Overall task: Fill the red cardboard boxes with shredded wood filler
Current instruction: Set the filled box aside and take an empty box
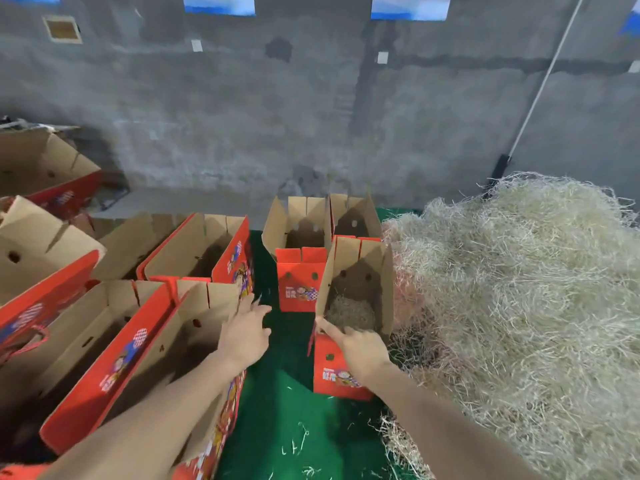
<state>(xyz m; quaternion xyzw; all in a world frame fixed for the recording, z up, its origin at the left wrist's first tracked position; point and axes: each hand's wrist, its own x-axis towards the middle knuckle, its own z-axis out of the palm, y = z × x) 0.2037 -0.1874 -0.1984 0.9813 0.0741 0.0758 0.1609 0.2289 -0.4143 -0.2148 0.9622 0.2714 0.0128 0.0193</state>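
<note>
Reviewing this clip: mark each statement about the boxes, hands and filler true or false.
1. The nearest upright box contains some filler. True.
2. The filler pile lies on the person's left. False: it lies on the right.
3. The left hand clutches a handful of filler. False: it is empty, fingers straight.
4. The right hand holds that box's near rim. True.
5. The mat between the boxes is green. True.

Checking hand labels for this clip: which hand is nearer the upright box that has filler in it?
Right. The right hand touches the near rim of the box; the left hand is apart, leftward across the green mat, at a long box.
</note>
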